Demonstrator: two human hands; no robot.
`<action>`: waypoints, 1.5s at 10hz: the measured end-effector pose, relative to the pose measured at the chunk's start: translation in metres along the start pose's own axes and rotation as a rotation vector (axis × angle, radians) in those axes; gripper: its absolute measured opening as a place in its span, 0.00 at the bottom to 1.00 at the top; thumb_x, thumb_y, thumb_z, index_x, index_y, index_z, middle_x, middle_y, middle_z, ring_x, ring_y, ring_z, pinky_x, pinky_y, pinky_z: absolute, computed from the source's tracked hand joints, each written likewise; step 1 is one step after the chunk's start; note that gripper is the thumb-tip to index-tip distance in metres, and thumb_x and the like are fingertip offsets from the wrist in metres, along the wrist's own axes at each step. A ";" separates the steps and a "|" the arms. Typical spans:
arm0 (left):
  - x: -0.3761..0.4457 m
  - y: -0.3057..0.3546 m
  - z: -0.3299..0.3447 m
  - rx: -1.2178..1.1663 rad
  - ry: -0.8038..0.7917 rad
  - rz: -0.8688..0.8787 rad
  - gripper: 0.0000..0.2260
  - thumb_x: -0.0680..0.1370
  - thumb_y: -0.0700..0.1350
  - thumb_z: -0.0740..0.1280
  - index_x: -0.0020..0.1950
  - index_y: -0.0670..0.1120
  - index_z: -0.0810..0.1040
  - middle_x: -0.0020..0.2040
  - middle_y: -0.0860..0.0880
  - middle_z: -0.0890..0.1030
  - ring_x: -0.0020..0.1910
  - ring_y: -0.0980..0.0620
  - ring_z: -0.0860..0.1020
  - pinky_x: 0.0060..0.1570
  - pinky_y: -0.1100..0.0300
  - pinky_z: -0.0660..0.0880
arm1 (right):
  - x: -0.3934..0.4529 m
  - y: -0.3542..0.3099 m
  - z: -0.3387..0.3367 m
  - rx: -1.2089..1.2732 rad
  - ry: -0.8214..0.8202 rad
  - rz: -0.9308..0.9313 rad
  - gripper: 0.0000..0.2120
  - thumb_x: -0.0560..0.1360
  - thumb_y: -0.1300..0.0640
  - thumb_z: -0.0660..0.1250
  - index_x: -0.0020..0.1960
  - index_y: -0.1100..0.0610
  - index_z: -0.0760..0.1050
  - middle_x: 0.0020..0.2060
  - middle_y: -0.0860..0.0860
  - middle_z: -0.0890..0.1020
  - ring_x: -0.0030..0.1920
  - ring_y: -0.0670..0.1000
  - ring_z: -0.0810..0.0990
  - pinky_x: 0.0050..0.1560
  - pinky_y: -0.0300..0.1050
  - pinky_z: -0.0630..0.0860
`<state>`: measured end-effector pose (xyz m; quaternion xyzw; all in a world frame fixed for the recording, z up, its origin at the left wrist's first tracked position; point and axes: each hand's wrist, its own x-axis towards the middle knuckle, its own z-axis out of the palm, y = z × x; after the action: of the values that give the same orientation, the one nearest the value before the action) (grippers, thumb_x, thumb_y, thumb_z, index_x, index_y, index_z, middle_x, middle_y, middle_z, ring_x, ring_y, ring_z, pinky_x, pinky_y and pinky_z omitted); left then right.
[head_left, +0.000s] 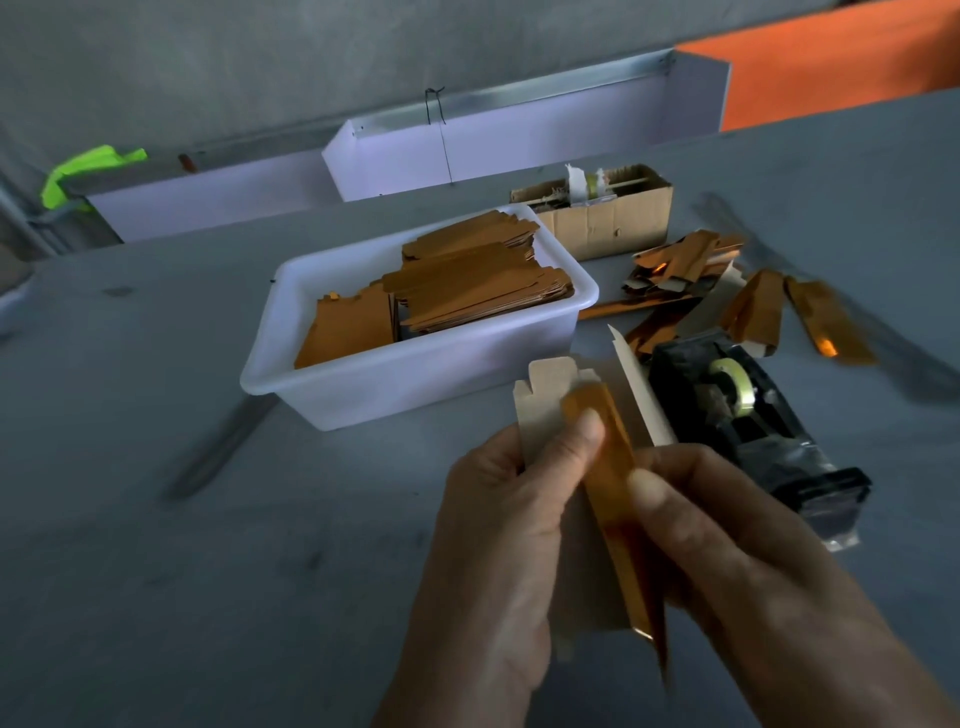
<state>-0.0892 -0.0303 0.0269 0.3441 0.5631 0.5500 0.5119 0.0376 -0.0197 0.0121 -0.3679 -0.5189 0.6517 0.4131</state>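
Observation:
Both hands hold one flat carton blank (613, 467), shiny orange-gold on one side and plain beige card on the other, above the grey table. My left hand (498, 545) grips its left side with the thumb pressed on a folded gold panel. My right hand (737, 551) pinches the right side, thumb on the gold strip. The blank's beige flaps stick up past my fingers. Just behind my right hand sits a black tape dispenser (753, 415) with a roll of clear tape.
A white plastic tub (415, 374) with stacked gold blanks stands behind my hands. Loose gold blanks (727, 291) lie at the right. A brown cardboard box (602, 218) sits farther back. White boards and an orange panel (831, 67) line the table's far edge.

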 end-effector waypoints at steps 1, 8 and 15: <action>0.002 0.000 -0.002 0.015 -0.016 0.000 0.11 0.68 0.59 0.69 0.42 0.54 0.85 0.40 0.50 0.86 0.41 0.52 0.85 0.41 0.52 0.80 | -0.004 0.006 -0.004 0.197 -0.082 0.123 0.27 0.50 0.41 0.81 0.39 0.57 0.79 0.31 0.57 0.81 0.33 0.55 0.82 0.34 0.43 0.79; 0.002 -0.003 0.006 -0.103 -0.116 -0.033 0.10 0.63 0.49 0.72 0.40 0.44 0.85 0.32 0.50 0.81 0.32 0.56 0.80 0.31 0.64 0.76 | -0.015 0.023 0.008 -0.294 0.248 -0.145 0.12 0.64 0.41 0.69 0.31 0.50 0.77 0.26 0.58 0.79 0.26 0.54 0.78 0.25 0.46 0.73; 0.003 -0.003 0.008 0.020 -0.155 -0.064 0.12 0.59 0.52 0.75 0.39 0.50 0.84 0.36 0.52 0.84 0.39 0.54 0.83 0.46 0.53 0.76 | -0.019 0.024 0.000 -0.392 0.215 -0.161 0.12 0.63 0.63 0.61 0.31 0.47 0.77 0.22 0.49 0.75 0.23 0.42 0.72 0.22 0.32 0.68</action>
<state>-0.0814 -0.0254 0.0247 0.3723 0.5381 0.4994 0.5679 0.0413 -0.0400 -0.0107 -0.4657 -0.6164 0.4603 0.4374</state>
